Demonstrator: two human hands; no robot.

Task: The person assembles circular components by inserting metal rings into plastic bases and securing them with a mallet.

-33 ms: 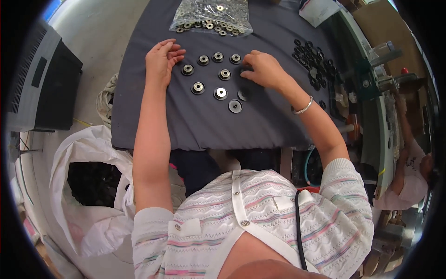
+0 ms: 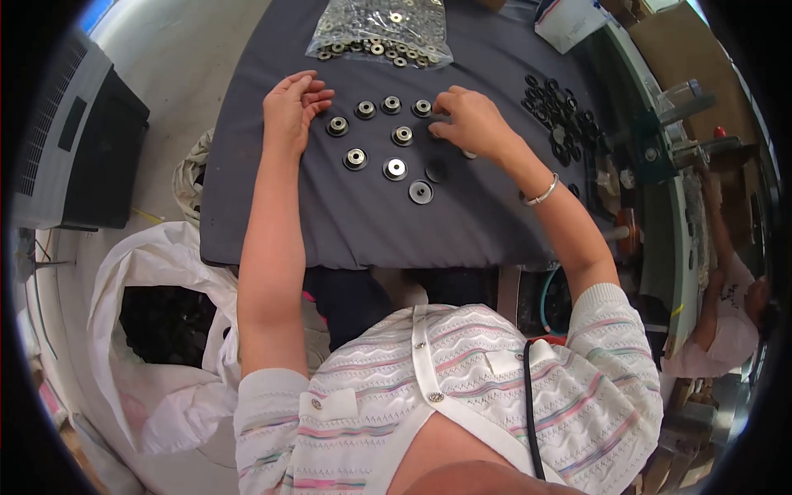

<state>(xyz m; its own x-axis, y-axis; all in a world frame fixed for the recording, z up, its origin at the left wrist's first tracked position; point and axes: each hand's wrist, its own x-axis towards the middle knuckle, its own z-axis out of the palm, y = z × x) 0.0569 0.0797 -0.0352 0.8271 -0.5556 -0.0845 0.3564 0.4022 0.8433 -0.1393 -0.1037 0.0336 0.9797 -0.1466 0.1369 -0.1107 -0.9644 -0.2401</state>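
Small dark round caps, several topped with a silver metal ring (image 2: 402, 135), lie spread on the grey cloth-covered table (image 2: 330, 239). At the left of them my left hand (image 2: 289, 106) rests with its fingers loosely bent and apart, nothing seen in it. Over the right side of the group, my right hand (image 2: 470, 124) is curled, thumb and fingertips beside a ringed cap (image 2: 421, 108). A small pale piece (image 2: 469, 153) peeks out beneath its palm; what the fingers hold is hidden. Nearer me sit a plain black disc (image 2: 436, 171) and a cap with a centre stud (image 2: 421, 192).
A clear plastic bag (image 2: 379, 33) of metal rings lies at the far side. More black caps (image 2: 557, 111) are heaped at the right, before a green machine (image 2: 652, 153). A white sack (image 2: 165, 396) of dark pieces stands at the left; another person (image 2: 722, 305) is at far right.
The view has shifted slightly, so the table items appear a little lower and to the right. A pale piece now shows under my right palm. Both hands keep nearly the same pose.
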